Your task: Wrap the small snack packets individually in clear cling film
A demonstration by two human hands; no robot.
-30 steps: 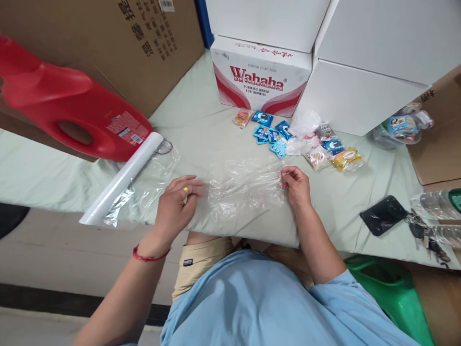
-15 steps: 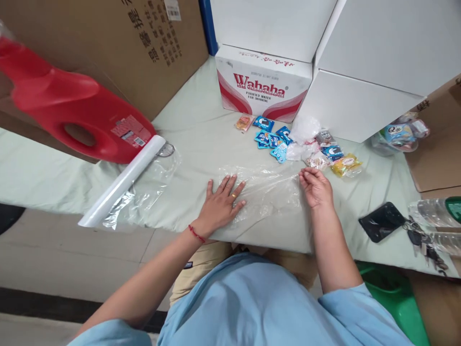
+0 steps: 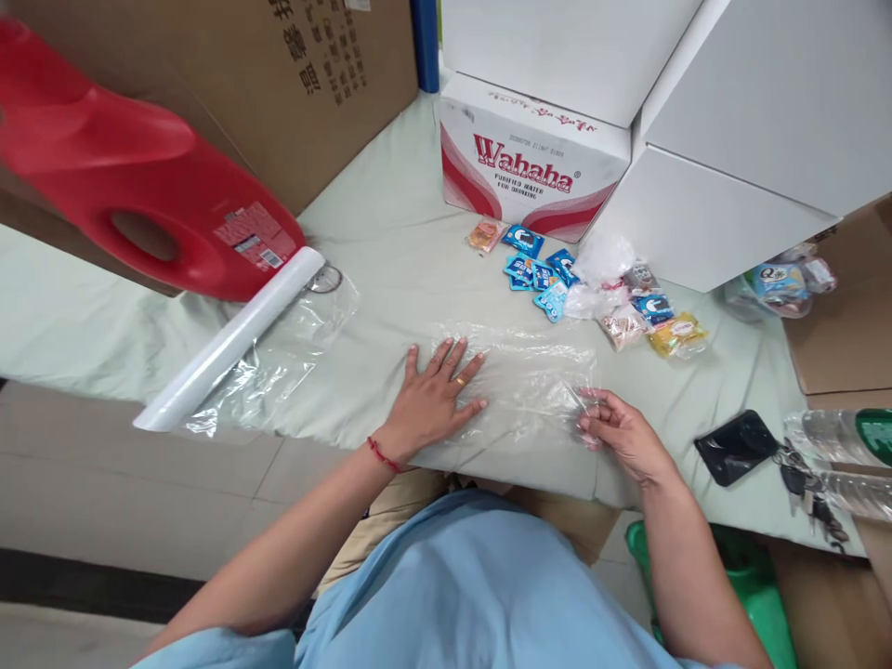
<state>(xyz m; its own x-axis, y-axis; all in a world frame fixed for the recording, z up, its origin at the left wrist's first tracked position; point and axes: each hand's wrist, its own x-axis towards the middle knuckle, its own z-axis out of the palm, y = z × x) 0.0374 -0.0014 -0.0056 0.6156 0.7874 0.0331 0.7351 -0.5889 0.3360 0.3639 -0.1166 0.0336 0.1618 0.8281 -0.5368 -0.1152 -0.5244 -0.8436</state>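
Head view: crumpled sheet of clear, thin plastic film (image 3: 522,400) lies flat on a pale green cloth-covered table (image 3: 390,293), centre of frame, near the table's front edge. Left hand (image 3: 430,401) open, palm down, fingers spread, resting on the film's left end; gold-coloured ring on one finger, red cord bracelet (image 3: 382,455) at the wrist. Right hand (image 3: 623,435) at the film's right end, thumb and fingers partly curled, fingertips overlapping the plastic; cannot tell whether they pinch it.

Left of frame: white, glossy roll of plastic film (image 3: 229,339) set diagonally, a loose clear portion spread to its right. Large red plastic jug with a handle opening (image 3: 229,200) at upper left, its base close to the roll's upper end.

Upper centre: white-and-red cardboard carton marked "Wahaha" (image 3: 526,163). Small blue, yellow and clear snack packets (image 3: 540,274) lie in a loose cluster below it, extending rightward, beyond the film. Right of frame: flat black rectangular object (image 3: 737,447), bunch of keys (image 3: 812,502) just beside it.
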